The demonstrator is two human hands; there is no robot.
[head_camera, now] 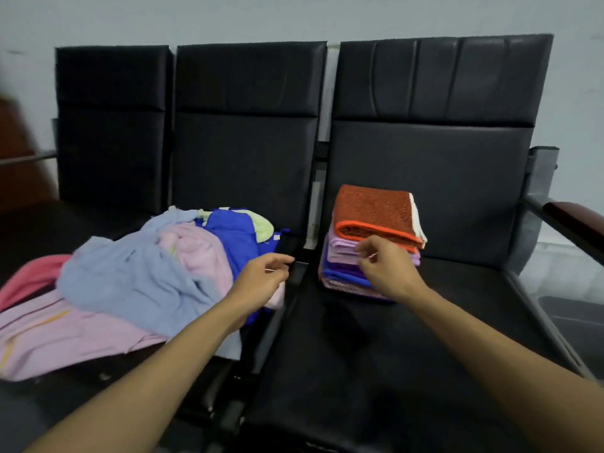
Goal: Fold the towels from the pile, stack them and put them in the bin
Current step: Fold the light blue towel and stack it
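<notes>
Black padded bench seats (pixel 392 338). Rumpled pastel towel pile (pixel 130 276) on middle seat; folded towel stack (pixel 376 217), orange-topped, on right seat, likely apart to stay tidy. Left hand (pixel 261 276) by pile, right hand (pixel 385 269) by stack: loosely curled, empty.

Dim, flat light; left edge smeared, wide-angle bowing

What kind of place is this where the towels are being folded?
Probably a waiting area or lobby: a row of joined black padded seats, a metal-framed armrest at the row's end, and a plain pale wall behind. The loose towel pile and the folded stack lie on the seats.
</notes>
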